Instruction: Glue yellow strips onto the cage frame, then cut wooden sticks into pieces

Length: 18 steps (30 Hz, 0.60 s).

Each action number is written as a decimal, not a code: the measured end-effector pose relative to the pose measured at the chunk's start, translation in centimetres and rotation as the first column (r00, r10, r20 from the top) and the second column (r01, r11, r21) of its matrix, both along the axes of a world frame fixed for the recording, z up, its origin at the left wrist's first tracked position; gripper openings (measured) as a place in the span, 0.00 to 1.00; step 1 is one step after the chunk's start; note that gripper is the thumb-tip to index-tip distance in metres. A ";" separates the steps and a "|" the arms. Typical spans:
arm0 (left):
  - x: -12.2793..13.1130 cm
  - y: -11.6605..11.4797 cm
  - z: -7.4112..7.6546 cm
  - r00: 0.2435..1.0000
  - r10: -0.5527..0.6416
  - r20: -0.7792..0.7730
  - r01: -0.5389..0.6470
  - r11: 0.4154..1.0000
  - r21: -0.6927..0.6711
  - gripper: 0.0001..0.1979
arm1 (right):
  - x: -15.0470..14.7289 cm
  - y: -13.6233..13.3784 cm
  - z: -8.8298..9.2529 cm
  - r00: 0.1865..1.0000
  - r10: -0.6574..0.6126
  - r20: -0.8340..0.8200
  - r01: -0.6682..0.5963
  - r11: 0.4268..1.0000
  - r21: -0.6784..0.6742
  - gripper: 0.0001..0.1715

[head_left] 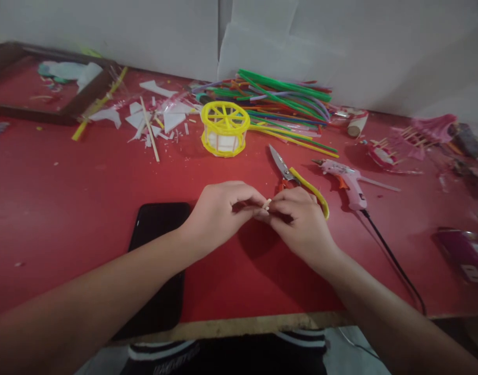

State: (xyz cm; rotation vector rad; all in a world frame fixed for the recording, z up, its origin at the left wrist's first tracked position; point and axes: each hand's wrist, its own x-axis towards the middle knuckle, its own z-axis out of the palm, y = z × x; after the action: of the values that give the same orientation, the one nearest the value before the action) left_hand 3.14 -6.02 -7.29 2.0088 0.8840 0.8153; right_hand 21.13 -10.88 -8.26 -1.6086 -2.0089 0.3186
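My left hand (225, 216) and my right hand (301, 224) meet above the red table, fingertips together. Between them they pinch a small cream-coloured piece (267, 203), too small to tell its kind; the fingers cover part of it. Just beyond my right hand lie scissors (280, 162), their orange handles partly hidden by the hand. A bent yellow pipe cleaner (313, 188) lies by the scissors and my right knuckles. Farther back stands a round yellow carousel-like model (225, 125) with a spoked top, thin posts and a white middle. A black phone (162, 224) lies partly under my left forearm.
A pink glue gun (350, 182) with a black cord lies at right. Colourful pipe cleaners (278, 99) are heaped along the wall. White paper scraps (174, 121) and a wooden stick (149, 130) lie back left, near a dark frame (35, 113). A pink stick model (411, 138) stands far right.
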 end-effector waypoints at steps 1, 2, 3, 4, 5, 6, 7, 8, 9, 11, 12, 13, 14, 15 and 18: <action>0.0 0.0 0.0 1.000 0.019 0.005 -0.019 0.999 -0.030 0.01 | 0.1 0.0 0.0 1.000 -0.011 0.012 0.011 1.000 0.009 0.08; 0.0 0.0 0.0 0.999 0.035 0.007 -0.034 0.998 -0.053 0.01 | 0.2 0.1 -0.1 1.000 -0.020 0.021 0.020 1.000 0.022 0.08; 0.0 0.0 0.0 0.999 0.047 0.008 -0.046 0.997 -0.066 0.01 | 0.2 0.1 -0.2 0.999 -0.028 0.029 0.027 0.999 0.041 0.08; 0.0 -0.1 0.0 0.999 0.052 0.008 -0.051 0.996 -0.068 0.01 | 0.3 0.1 -0.2 0.999 -0.035 0.036 0.033 0.998 0.058 0.08; 0.0 -0.1 0.0 0.999 0.052 0.003 -0.052 0.997 -0.065 0.01 | 0.4 0.1 -0.3 0.998 -0.040 0.042 0.037 0.997 0.070 0.08; 0.0 -0.1 0.0 0.999 0.051 -0.002 -0.051 0.997 -0.060 0.01 | 0.5 0.2 -0.4 0.998 -0.042 0.046 0.038 0.997 0.073 0.08; 0.0 -0.1 -0.1 0.999 0.052 -0.008 -0.052 0.997 -0.056 0.01 | 0.5 0.2 -0.4 0.998 -0.041 0.048 0.038 0.997 0.070 0.07; 0.1 -0.1 -0.1 0.998 0.055 -0.013 -0.056 0.997 -0.051 0.00 | 0.5 0.2 -0.4 0.998 -0.038 0.052 0.035 0.997 0.063 0.07; 0.1 -0.1 -0.1 0.998 0.058 -0.019 -0.059 0.997 -0.046 0.00 | 0.5 0.2 -0.5 0.998 -0.034 0.055 0.031 0.998 0.057 0.07; 0.1 -0.1 -0.1 0.998 0.062 -0.027 -0.063 0.997 -0.035 0.01 | 0.5 0.2 -0.4 0.998 -0.022 0.063 0.019 0.999 0.050 0.08; 0.1 -0.1 0.0 0.998 0.061 -0.028 -0.061 0.998 -0.029 0.01 | 0.5 0.3 -0.4 0.998 -0.017 0.068 0.014 0.999 0.051 0.08; 0.2 -0.1 0.0 0.998 0.058 -0.032 -0.059 0.998 -0.023 0.01 | 0.5 0.3 -0.3 0.997 -0.013 0.072 0.009 0.999 0.053 0.08; 0.2 -0.1 0.1 0.998 0.056 -0.037 -0.057 0.998 -0.017 0.01 | 0.5 0.3 -0.2 0.997 -0.010 0.076 0.006 0.999 0.050 0.07; 0.2 -0.1 0.1 0.997 0.057 -0.045 -0.058 0.998 -0.013 0.01 | 0.6 0.3 -0.1 0.997 -0.011 0.080 0.007 0.999 0.046 0.07; 0.2 -0.2 0.2 0.993 0.098 -0.064 -0.098 0.995 -0.001 0.02 | 0.8 0.3 0.2 0.995 -0.027 0.094 0.023 0.999 0.037 0.05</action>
State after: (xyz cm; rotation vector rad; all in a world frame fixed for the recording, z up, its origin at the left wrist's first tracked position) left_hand 3.31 -6.21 -7.10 2.0099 1.0270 0.8063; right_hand 21.90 -10.56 -8.08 -1.6536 -2.0510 0.1992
